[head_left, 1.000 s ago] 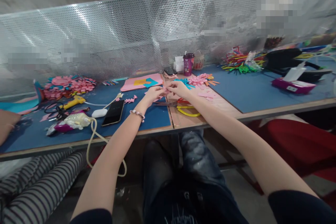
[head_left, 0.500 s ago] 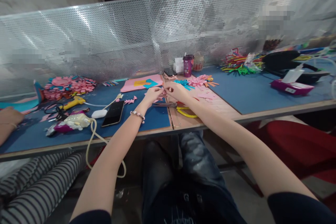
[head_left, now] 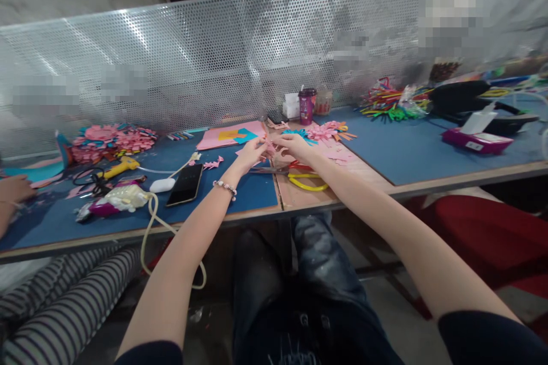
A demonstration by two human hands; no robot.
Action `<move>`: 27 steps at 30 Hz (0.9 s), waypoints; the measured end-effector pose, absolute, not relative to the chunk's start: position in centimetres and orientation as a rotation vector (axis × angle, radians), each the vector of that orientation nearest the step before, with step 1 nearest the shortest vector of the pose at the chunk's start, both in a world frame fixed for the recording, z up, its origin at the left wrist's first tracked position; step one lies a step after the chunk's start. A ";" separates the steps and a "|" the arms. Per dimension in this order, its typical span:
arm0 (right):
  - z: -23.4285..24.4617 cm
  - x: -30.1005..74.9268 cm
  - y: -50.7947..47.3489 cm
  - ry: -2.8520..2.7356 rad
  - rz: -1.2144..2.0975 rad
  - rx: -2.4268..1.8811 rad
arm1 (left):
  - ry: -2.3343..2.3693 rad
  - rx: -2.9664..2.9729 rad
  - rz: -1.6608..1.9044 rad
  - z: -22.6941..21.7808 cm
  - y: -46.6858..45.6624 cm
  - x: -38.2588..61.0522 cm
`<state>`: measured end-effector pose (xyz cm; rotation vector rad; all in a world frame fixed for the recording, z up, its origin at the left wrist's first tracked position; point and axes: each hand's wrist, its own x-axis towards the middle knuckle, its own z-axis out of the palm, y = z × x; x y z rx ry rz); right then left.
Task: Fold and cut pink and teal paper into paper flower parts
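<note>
Head view: your left hand (head_left: 249, 154) and right hand (head_left: 294, 146) both pinch a small, jagged scrap of thin pink paper (head_left: 269, 148), held just above the seam between blue mat (head_left: 252, 191) and bare wooden board (head_left: 299, 198); yellow-handled scissors (head_left: 306, 183) lie just beneath; your hands have barely shifted since half a second ago.

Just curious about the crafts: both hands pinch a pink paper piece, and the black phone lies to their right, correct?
Not quite: the head view shows the black phone lying to their left. The left hand and right hand do pinch a pink paper piece.
</note>
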<state>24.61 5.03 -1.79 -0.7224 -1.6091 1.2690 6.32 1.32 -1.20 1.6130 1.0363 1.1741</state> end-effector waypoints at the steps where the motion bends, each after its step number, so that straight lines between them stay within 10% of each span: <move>1: -1.7 24.6 4.9 -1.574 1.323 -0.702 | 1.019 1.616 1.177 -1.2 1.3 6.3; 27: -1.7 24.6 5.1 -1.674 1.189 -0.789 | 1.060 1.761 1.188 -1.4 1.5 6.3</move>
